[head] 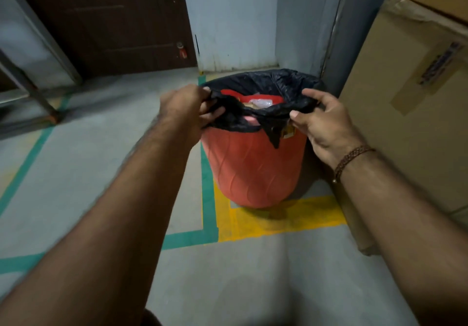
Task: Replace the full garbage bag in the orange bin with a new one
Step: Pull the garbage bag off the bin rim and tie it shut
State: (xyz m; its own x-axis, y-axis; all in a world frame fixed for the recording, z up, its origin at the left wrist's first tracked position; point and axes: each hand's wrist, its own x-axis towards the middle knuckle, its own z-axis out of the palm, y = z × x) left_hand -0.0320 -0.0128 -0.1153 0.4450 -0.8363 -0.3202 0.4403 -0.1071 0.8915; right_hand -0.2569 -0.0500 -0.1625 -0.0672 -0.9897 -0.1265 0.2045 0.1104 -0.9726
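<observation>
Gripping the near edge of the black garbage bag (260, 85), both hands work at the rim of the orange bin (253, 168), which stands on the concrete floor (101, 161) inside a corner marked by yellow tape (278, 221) and green tape (207, 199). The left hand (192, 107) is clamped on a bunch of the plastic at the bin's left rim, fingers curled around the gathered film. The right hand (326, 123) pinches the folded-over liner at the right rim between thumb and fingers; a braided bracelet (352, 161) sits on that wrist. The 2 grips sit on opposite sides, probably so the turned-down cuff can be peeled off the rim evenly and drawn together over the contents. Rubbish shows in the bag's mouth, including a clear plastic wrapper (260, 102), and it reaches close to the top, so the bag looks full. The far half of the cuff is stretched over the rim, so the removal step seems only begun; no new bag is in view.

A large cardboard box (410, 113) stands just beside the bin on the right, and a grey wall (228, 21) is close behind, leaving little room on those sides. A dark wooden door (106, 16) and a metal frame leg (33, 90) lie well apart to the left, where the floor offers space to lift the bag out.
</observation>
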